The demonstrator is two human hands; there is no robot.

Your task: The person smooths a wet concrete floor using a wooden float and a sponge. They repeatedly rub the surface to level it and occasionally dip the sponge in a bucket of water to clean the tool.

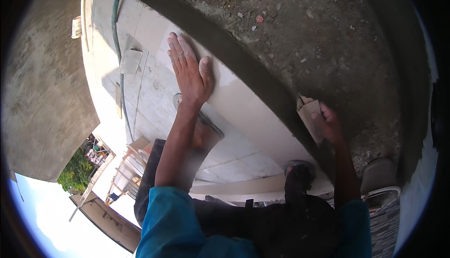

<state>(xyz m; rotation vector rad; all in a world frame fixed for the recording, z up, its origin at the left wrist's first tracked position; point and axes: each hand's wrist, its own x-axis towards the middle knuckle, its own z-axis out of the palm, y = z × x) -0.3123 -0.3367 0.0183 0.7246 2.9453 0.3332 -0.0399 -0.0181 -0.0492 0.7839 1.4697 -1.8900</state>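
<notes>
My left hand (190,72) lies flat on a pale, smooth tile strip (248,108), its dusty fingers stretched out and the thumb apart. This strip runs diagonally along a dark grey mortar band (220,42). On the other side of the band, my right hand (330,125) grips a tan, flat, rectangular piece (310,119) with a broken-looking upper end. The thumb is on its face, and the other fingers are partly hidden behind it. What the piece is made of, I cannot tell.
Rough grey ground with rubble (300,28) lies beyond the mortar band. A green hose (116,33) crosses the light tiled floor on the left, over or beside a loose tile scrap (131,62). My sandalled foot (208,129) rests on the tiles. A rimmed container (382,194) stands at lower right.
</notes>
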